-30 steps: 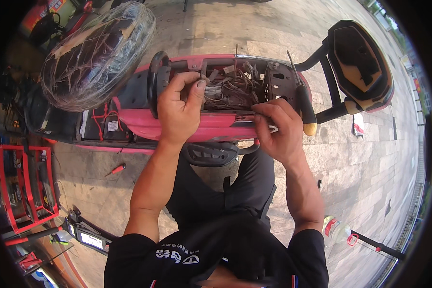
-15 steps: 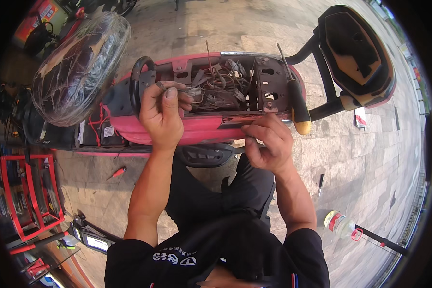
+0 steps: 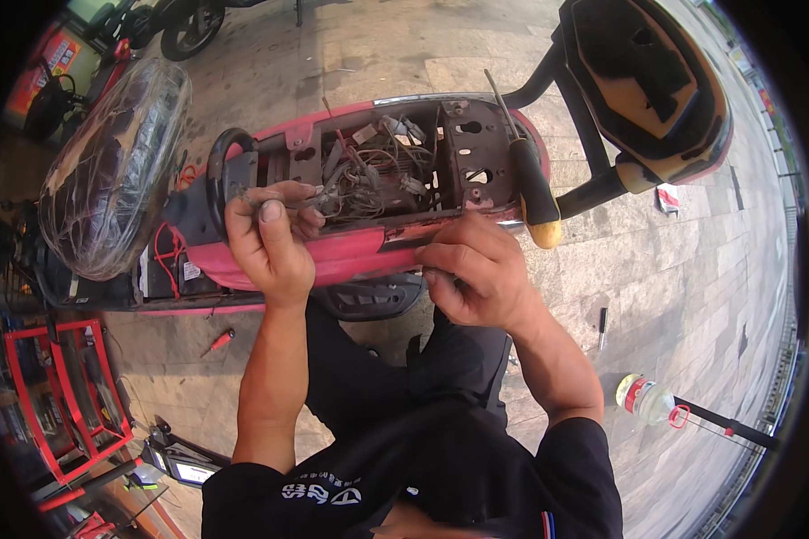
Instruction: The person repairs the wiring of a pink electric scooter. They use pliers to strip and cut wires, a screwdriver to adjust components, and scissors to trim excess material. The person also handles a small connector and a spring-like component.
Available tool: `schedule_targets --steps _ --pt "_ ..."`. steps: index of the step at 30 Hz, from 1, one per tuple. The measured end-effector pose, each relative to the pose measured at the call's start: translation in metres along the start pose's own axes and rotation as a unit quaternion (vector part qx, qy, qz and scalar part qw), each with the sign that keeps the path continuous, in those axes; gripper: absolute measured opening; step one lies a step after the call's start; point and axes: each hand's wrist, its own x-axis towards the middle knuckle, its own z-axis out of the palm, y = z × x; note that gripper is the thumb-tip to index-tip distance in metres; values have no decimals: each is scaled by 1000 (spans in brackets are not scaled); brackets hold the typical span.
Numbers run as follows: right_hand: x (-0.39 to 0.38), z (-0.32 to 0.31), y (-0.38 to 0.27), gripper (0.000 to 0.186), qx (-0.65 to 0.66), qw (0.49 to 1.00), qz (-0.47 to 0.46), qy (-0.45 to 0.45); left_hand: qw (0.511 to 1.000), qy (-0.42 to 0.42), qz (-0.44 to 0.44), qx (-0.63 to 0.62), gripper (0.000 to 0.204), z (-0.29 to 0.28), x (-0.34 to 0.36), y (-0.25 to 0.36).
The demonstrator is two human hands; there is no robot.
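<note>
Before me lies a pink electric scooter body (image 3: 333,248) with its seat compartment uncovered, showing a tangle of wires (image 3: 368,171). At the compartment's near left edge, my left hand (image 3: 274,238) is closed in a pinch on a thin wire that leads toward the tangle. My right hand (image 3: 476,274) is by the near side of the pink panel, fingers curled in against the thumb; whatever it grips is hidden. Just beyond the right hand, a screwdriver (image 3: 537,193) with a black and yellow handle rests across the metal rear plate (image 3: 478,153).
A plastic-wrapped seat (image 3: 117,166) sits at the left, beside a black grab handle (image 3: 220,180). A padded backrest (image 3: 647,81) juts out at the right. On the paving are a red-handled screwdriver (image 3: 218,341), a pen (image 3: 603,328) and a plastic bottle (image 3: 645,398). A red rack (image 3: 63,395) stands left.
The view has shifted, so the scooter and both hands appear farther left. Both hands keep their closed grips near the compartment; the black and yellow screwdriver stays on the plate.
</note>
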Motion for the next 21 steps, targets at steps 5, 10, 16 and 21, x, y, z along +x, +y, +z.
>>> schedule_targets --steps 5,10,16,21 --pt "18 -13 -20 20 -14 995 57 -76 999 -8 16 38 6 0 -2 0" --pt "64 -62 -39 18 -143 970 152 -121 998 -12 39 51 7 -1 -1 -1" --pt "125 -42 15 18 -278 946 53 -158 998 1 47 49 9 -4 -3 -2" --pt "140 -11 47 28 -306 886 152 -315 998 -17 59 25 8 -6 -1 -2"
